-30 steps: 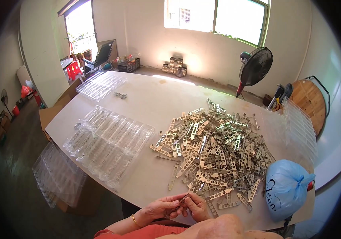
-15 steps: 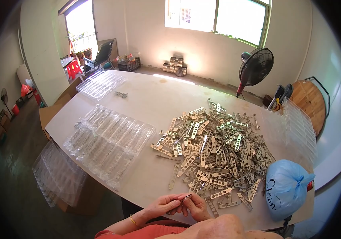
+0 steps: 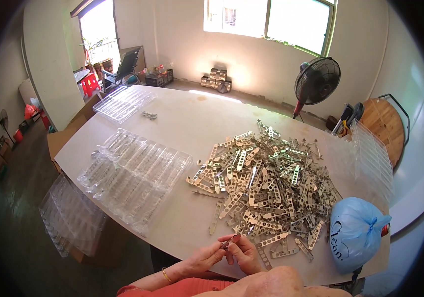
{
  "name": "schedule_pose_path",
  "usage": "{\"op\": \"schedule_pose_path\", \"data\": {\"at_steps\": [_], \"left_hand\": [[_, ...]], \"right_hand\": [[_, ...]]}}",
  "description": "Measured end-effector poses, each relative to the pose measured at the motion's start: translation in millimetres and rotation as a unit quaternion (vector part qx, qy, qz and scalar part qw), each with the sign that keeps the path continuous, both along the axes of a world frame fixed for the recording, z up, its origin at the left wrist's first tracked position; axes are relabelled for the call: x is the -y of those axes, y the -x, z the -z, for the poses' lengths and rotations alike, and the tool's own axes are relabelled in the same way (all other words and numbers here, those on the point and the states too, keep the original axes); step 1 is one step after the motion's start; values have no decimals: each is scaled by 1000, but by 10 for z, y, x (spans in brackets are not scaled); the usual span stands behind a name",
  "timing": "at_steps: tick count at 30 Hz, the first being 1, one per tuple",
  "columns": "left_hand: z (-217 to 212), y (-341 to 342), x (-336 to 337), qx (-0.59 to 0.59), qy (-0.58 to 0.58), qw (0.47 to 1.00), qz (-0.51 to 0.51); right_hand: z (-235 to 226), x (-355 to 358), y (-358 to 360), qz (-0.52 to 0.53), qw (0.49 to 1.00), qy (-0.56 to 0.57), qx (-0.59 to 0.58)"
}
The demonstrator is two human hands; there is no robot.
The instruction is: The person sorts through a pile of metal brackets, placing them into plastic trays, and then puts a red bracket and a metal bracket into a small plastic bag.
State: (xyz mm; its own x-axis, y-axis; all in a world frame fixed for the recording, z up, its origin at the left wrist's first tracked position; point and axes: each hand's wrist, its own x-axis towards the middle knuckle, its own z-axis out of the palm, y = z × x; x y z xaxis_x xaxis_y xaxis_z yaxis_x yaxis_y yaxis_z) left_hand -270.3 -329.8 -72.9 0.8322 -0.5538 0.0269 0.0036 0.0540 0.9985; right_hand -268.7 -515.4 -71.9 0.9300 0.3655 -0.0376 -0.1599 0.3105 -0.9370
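My left hand (image 3: pixel 206 257) and my right hand (image 3: pixel 244 255) come together at the table's near edge, fingers closed in a pinch. Between their fingertips is a small metal strip (image 3: pixel 231 241), held at a slant and partly covered by the fingers. Just beyond and to the right of my hands spreads a large heap of flat metal strips with round holes (image 3: pixel 271 193), jumbled over one another. Left of the heap lie clear plastic trays with long compartments (image 3: pixel 137 173); strips seem to lie in some of them.
A tied blue plastic bag (image 3: pixel 355 235) sits at the table's right edge. Another clear tray (image 3: pixel 123 103) and a few small metal pieces (image 3: pixel 149 115) lie at the far left. More clear trays (image 3: pixel 71 213) rest on a box beside the table. A black fan (image 3: pixel 317 80) stands behind.
The strip in my fingers has turned and now shows more of its length. My fingers have lifted slightly. The heap and trays look the same.
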Motion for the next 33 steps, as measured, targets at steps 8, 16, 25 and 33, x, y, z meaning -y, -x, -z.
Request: {"op": "schedule_pose_path", "data": {"at_steps": [8,16,25,33], "left_hand": [[-116,19,-47,-43,-41,998,36],[55,62,-86,18,-132,990,45],[-181,60,2,48,-83,995,-24],[23,62,-26,100,-76,989,-73]], "right_hand": [[50,-26,14,-8,999,-19,49],[90,-23,131,-13,997,-8,70],[11,-76,34,4,996,39,86],[-4,-166,28,29,995,63,77]]}}
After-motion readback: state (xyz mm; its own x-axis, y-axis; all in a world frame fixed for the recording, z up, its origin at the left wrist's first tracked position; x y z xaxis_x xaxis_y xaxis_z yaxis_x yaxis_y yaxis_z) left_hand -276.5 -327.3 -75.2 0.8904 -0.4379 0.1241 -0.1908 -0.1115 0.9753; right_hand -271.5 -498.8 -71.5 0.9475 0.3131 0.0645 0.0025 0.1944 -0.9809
